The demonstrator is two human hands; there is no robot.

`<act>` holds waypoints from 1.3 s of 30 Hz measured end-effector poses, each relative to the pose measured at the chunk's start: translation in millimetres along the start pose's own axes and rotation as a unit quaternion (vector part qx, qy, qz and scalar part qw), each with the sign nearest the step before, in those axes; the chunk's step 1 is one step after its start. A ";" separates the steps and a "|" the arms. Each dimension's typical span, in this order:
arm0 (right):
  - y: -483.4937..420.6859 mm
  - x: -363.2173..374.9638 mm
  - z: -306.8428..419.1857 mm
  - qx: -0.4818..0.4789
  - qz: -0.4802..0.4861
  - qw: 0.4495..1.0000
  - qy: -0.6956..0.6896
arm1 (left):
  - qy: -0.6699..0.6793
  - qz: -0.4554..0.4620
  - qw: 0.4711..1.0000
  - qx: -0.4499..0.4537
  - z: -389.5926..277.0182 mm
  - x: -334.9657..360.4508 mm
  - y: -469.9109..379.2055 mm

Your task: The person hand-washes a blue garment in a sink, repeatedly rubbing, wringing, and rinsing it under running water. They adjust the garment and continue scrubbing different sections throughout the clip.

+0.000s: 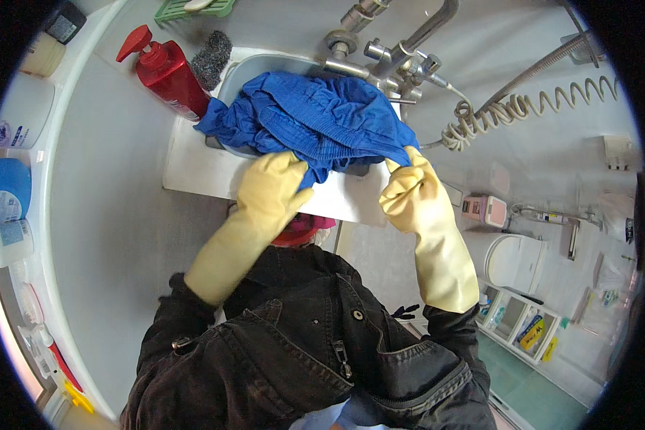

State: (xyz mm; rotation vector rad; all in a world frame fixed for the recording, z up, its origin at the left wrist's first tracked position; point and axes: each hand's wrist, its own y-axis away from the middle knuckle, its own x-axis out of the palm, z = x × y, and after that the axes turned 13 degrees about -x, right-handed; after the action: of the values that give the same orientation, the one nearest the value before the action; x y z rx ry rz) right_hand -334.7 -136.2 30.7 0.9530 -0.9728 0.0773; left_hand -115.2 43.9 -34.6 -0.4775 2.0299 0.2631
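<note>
A blue cloth garment (312,118) with a gathered, elastic-looking band lies bunched over a grey plastic basin (287,62) on the white sink (193,166). In a pale yellow rubber glove, my left hand (274,180) grips the garment's near edge. My right hand (411,183), gloved alike, pinches a corner of the garment at its right end. Folds of cloth hide some of the fingertips. Behind the garment stands a metal faucet (381,70).
A red pump bottle (166,75) and a dark scouring pad (212,59) sit left of the basin. A coiled hose (473,121) hangs at the right. Bottles, including a blue one (5,191), line the left ledge. Below the sink is a red container (295,236).
</note>
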 end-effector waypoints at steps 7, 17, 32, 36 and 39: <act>-7.9 -6.1 16.9 0.123 0.015 0.986 -0.112 | -0.046 0.025 0.996 -0.070 47.5 27.6 -92.2; 24.2 -49.3 1.2 0.090 -0.048 0.995 -0.007 | -0.093 0.104 0.979 -0.147 66.5 66.9 -128.8; 17.4 -42.6 7.4 0.087 -0.004 0.996 -0.007 | 0.349 -0.004 0.916 -0.200 85.8 -4.3 -50.9; 28.7 -44.4 13.9 0.098 0.018 0.995 -0.017 | 0.046 -0.093 0.983 -0.152 33.8 -15.2 -61.3; 32.5 -20.8 14.5 0.161 0.056 0.984 -0.041 | 0.029 -0.118 0.973 -0.195 66.9 -4.6 -77.7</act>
State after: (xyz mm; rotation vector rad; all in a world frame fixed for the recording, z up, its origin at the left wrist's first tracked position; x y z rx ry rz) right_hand -371.4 -119.8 39.7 1.2049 -1.1112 0.2990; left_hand -26.4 0.4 -61.8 -0.9746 1.9571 0.5095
